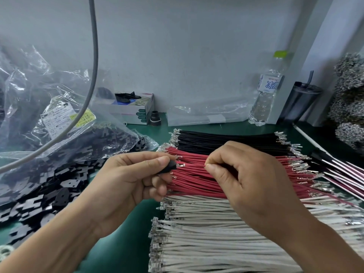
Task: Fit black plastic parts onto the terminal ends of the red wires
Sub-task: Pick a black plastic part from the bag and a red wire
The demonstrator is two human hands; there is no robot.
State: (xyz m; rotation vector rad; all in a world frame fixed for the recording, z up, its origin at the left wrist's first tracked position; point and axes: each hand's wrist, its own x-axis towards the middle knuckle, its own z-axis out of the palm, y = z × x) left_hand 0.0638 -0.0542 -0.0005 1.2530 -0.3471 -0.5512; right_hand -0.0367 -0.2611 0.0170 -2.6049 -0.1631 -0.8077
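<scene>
head view: your left hand [136, 174] pinches a black plastic part [169, 167] right at a red wire [194, 166] terminal, right hand [246, 174] pinching the wire. looks barely started, whole red bundle [197, 184] still bare on the tabletop [128, 243].

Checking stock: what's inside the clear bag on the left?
The clear bag holds flat black plastic parts and printed labels. Its creased film hides how far back the parts go.

Left hand [136, 178] raised at centre, fingers curled, thumb and forefinger pinched together. Right hand [250, 174] just beside it, back turned upward, fingers curled, thumb pressed to forefinger. Both forearms bare, angled inward from the lower corners.
</scene>
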